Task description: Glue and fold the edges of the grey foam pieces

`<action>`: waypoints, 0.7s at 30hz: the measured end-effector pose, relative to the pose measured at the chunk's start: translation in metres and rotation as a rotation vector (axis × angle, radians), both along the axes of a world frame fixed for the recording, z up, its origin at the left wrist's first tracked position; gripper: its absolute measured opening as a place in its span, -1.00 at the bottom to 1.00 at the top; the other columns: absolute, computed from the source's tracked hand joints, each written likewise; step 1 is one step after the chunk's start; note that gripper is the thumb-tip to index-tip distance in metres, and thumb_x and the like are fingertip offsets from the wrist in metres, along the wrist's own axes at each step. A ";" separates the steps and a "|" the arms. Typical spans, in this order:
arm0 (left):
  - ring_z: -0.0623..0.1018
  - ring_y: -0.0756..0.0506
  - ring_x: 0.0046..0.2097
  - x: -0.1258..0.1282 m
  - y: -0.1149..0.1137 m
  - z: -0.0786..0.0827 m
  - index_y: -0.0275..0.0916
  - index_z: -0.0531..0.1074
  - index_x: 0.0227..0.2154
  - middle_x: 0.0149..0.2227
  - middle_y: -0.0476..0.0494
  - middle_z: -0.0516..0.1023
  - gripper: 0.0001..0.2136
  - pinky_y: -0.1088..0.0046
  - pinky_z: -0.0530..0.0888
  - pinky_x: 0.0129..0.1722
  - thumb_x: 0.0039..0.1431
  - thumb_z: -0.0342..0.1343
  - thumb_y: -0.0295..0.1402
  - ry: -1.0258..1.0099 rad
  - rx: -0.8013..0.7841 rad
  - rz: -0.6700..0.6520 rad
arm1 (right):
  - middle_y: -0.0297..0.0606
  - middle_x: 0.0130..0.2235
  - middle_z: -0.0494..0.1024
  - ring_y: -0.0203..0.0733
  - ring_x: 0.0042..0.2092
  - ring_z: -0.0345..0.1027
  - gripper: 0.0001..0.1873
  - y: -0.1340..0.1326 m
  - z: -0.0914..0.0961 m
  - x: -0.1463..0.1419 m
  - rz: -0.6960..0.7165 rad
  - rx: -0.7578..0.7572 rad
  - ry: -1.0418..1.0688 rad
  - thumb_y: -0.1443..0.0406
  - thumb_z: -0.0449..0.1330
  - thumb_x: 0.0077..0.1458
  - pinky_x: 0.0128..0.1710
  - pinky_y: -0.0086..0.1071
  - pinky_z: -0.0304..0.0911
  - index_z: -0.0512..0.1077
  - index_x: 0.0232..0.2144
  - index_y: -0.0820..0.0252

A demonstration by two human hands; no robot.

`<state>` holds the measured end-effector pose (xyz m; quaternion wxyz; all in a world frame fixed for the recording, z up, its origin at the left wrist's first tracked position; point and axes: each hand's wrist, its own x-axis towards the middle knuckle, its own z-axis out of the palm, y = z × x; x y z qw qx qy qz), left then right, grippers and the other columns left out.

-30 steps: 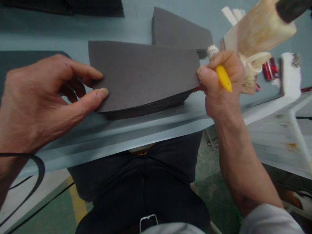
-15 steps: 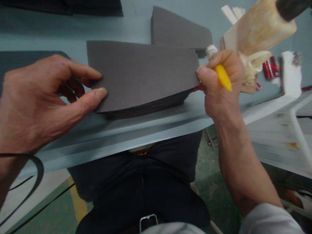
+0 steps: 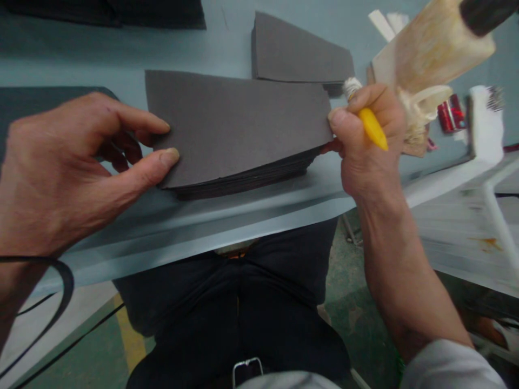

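A tapered dark grey sheet (image 3: 243,124) lies on top of a stack of similar dark sheets (image 3: 247,181) near the table edge. My left hand (image 3: 81,167) grips its left end, the thumb on the upper face and the forefinger at the edge; the other fingers are curled and partly hidden. At the opposite end, my right hand (image 3: 368,135) has its thumb on the sheet's corner. Held in that same fist is a yellow-handled tool (image 3: 373,129) with a whitish, wrapped-looking end; its exact kind I cannot tell.
Behind lies a second stack of grey pieces (image 3: 302,51). To the right stand a stained cream container (image 3: 433,46) with a dark top and a shiny red object (image 3: 451,114). Black material (image 3: 162,13) lies at the back left. A black cable (image 3: 67,286) loops near my left wrist.
Both hands keep their hold on the sheet. The whole view has shifted very slightly; the yellow tool is tilted a touch differently.
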<state>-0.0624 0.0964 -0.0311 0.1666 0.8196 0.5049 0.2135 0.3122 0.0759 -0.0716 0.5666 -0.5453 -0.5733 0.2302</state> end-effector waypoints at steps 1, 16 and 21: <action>0.47 -0.03 -0.28 0.000 0.000 0.000 -0.10 0.60 0.09 -0.15 -0.03 0.53 -0.51 0.32 0.43 -0.11 0.35 0.17 0.15 -0.001 0.001 0.005 | -0.42 -0.38 0.34 -0.21 -0.46 0.22 -0.62 0.000 0.000 0.000 -0.008 -0.009 -0.006 -0.05 0.47 0.09 -0.58 -0.32 0.41 0.38 -0.26 -0.13; 0.49 -0.06 -0.29 0.001 0.001 0.001 -0.11 0.60 0.09 -0.18 -0.04 0.55 -0.50 0.29 0.40 -0.16 0.35 0.17 0.16 0.022 -0.016 0.012 | -0.48 -0.43 0.26 -0.31 -0.52 0.10 -0.64 0.002 0.004 -0.004 -0.031 -0.017 0.062 0.02 0.49 0.07 -0.65 -0.48 0.34 0.39 -0.31 -0.09; 0.48 -0.05 -0.28 0.002 -0.001 0.000 -0.10 0.60 0.08 -0.16 -0.03 0.54 -0.53 0.28 0.41 -0.16 0.36 0.17 0.14 0.013 -0.011 0.003 | -0.49 -0.43 0.27 -0.33 -0.53 0.09 -0.66 0.001 0.004 -0.007 -0.036 0.013 0.088 0.04 0.51 0.06 -0.65 -0.50 0.33 0.42 -0.31 -0.09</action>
